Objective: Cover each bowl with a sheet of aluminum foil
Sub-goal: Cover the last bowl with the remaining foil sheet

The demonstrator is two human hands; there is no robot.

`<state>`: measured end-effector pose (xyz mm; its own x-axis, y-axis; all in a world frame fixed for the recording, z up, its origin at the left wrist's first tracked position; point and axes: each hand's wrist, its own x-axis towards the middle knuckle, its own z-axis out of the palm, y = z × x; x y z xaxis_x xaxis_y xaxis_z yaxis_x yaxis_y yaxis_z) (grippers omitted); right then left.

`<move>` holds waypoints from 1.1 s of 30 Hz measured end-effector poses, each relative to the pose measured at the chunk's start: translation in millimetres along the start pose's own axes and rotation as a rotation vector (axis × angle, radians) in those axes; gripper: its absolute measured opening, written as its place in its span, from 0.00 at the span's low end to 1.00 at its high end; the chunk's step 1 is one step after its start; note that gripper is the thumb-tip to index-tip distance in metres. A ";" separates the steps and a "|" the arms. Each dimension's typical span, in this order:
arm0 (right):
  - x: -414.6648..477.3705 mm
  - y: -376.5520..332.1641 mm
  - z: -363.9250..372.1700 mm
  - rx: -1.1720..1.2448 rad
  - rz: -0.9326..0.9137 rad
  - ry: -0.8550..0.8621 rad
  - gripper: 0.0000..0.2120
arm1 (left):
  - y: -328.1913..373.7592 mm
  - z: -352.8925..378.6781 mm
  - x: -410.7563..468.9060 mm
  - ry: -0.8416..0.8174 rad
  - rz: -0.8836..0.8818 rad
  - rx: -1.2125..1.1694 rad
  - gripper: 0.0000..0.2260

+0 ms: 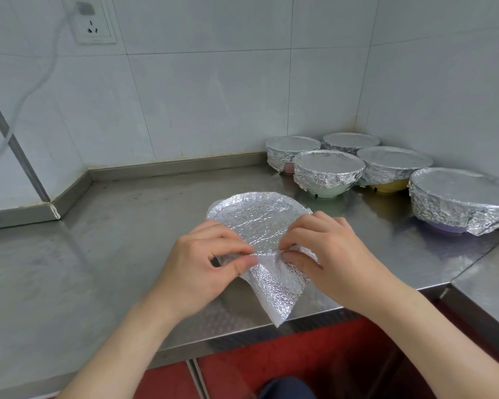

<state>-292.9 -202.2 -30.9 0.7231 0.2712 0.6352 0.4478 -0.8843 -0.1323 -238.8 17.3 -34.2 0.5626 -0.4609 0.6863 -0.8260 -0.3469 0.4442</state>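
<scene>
A white tiled wall [213,96] runs along the far side and turns a corner at the far right. Below it a brushed stainless-steel counter [98,254] fills most of the view, with a red floor [300,355] showing past its near edge.

Five round bowls stand clustered in the far right corner of the counter, each already capped with crimped foil. The largest is a purple-based bowl [444,227] nearest on the right. Further back stand a yellow-based bowl [386,186], a pale green bowl [326,192] and a pink-based bowl [287,167]. A fifth covered bowl [350,141] is farthest back, its colour hidden.

A crinkled silver aluminum foil sheet [257,217] lies at the centre of the counter, pressed into a round rim shape. What it covers is hidden. One pointed corner hangs over the near edge.

The left hand [202,263] pinches the sheet's near side between thumb and forefinger. The right hand [334,254] is just beside it, its fingers curled onto the same fold, so both hands clamp the foil.

A white wall socket [94,24] sits at the far left, with a white cable [41,79] trailing down from it.
</scene>
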 end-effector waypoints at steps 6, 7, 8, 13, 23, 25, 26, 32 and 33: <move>3.0 0.2 12.0 -0.147 -0.082 0.082 0.07 | -0.8 15.4 3.6 0.020 0.081 0.108 0.08; 2.3 0.8 13.4 -0.139 -0.079 0.089 0.06 | -0.7 16.3 4.0 0.029 0.095 0.124 0.08; 1.3 1.2 13.4 -0.115 -0.064 0.094 0.05 | 0.0 16.9 4.2 0.039 0.097 0.128 0.09; -13.3 16.8 5.9 0.183 0.264 0.023 0.21 | 9.7 27.2 6.7 0.087 0.037 0.120 0.08; -56.9 3.5 29.2 0.232 0.447 0.105 0.30 | 46.4 69.2 27.8 0.057 0.073 0.405 0.08; -55.0 5.9 32.7 0.272 0.502 0.140 0.27 | 54.5 74.8 34.3 0.012 0.054 0.441 0.08; -53.7 8.6 33.4 0.296 0.528 0.146 0.26 | 57.6 75.4 36.7 -0.008 0.047 0.453 0.09; -49.8 13.9 35.2 0.357 0.589 0.172 0.24 | 54.8 56.5 36.8 -0.140 -0.035 0.412 0.09; -49.1 12.6 37.0 0.360 0.601 0.174 0.24 | 53.5 55.9 35.8 -0.144 -0.053 0.383 0.09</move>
<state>-303.3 -212.6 -91.9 0.8183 -0.3139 0.4815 0.1658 -0.6732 -0.7206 -261.0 -63.3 -18.1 0.6254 -0.5344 0.5686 -0.7390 -0.6395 0.2118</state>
